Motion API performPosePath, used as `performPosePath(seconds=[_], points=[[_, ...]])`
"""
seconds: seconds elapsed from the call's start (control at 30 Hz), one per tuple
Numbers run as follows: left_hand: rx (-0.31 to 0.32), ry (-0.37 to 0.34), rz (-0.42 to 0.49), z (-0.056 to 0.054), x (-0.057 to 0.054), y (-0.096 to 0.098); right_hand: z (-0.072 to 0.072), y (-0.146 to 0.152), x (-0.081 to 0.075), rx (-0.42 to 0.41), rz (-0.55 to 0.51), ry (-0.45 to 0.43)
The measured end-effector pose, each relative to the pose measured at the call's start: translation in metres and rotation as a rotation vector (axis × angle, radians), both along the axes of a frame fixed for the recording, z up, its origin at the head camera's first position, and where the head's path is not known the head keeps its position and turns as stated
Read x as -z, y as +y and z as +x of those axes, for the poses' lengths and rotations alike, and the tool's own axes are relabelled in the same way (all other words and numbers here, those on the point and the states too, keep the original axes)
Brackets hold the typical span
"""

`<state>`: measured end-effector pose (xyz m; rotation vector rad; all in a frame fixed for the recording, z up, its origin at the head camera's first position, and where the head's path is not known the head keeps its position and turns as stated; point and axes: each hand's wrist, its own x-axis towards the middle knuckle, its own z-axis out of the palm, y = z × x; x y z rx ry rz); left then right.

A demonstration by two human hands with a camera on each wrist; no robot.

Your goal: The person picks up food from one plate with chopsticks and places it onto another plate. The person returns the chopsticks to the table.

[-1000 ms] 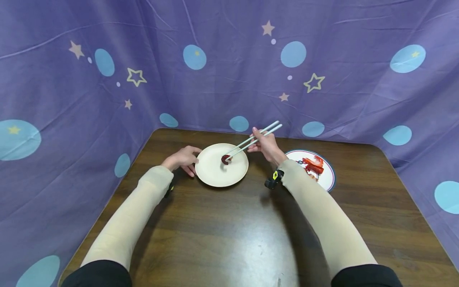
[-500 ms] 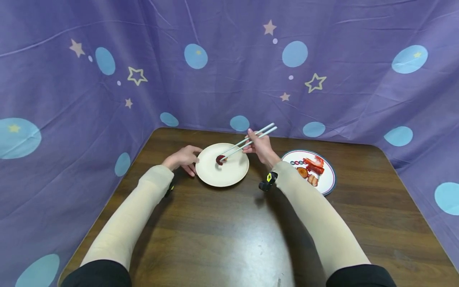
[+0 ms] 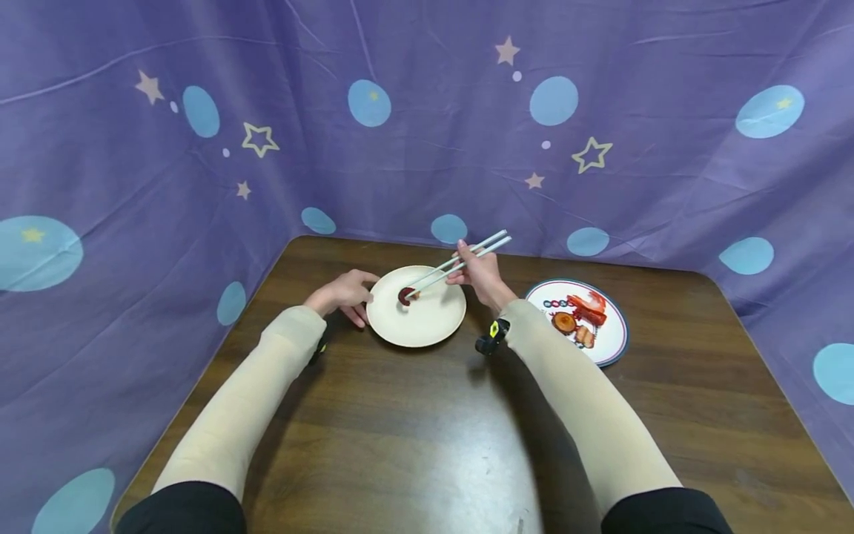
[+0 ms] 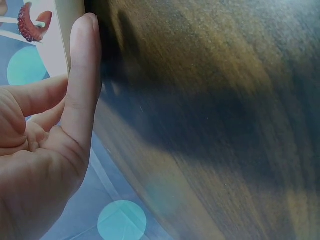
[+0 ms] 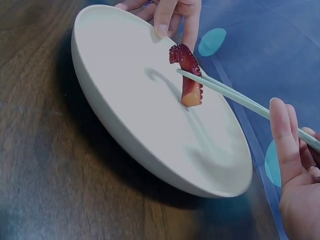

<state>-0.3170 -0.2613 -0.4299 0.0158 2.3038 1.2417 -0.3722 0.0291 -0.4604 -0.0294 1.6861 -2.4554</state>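
My right hand [image 3: 485, 277] holds a pair of pale green chopsticks [image 5: 240, 98]. Pinched between their tips is a dark red, curled piece of octopus tentacle [image 5: 191, 75], with suckers along its edge and a paler cut end. It sits over the cream plate [image 3: 427, 322], close above its surface, its shadow falling on the plate. At the plate's left side my left hand [image 3: 345, 291] grips the rim. In the right wrist view one of its fingertips [image 5: 162, 29] overlaps the inner rim, other fingers behind.
A white plate with a blue rim [image 3: 610, 341] lies right of my right forearm, bearing a red stick-shaped piece [image 3: 590, 316], a round brown piece [image 3: 563, 322] and other food. A purple patterned curtain [image 3: 414, 170] rises behind the wooden table [image 3: 373, 430].
My right hand has moved left with the chopsticks and the octopus tentacle piece, now left of the plate's middle. More of the food plate shows beside my forearm. My left hand stays at the rim.
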Motion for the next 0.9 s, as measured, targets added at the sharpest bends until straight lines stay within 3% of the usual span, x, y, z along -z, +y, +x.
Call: performPosePath(seconds=[0.43,0.9], points=[[0.005,0.006,-0.01,0.002,-0.003,0.002,-0.003,-0.013,-0.003,0.01,-0.006,-0.002],[-0.003,0.008,0.0,0.004,-0.002,0.001,0.006,-0.029,-0.01,0.031,0.021,-0.015]])
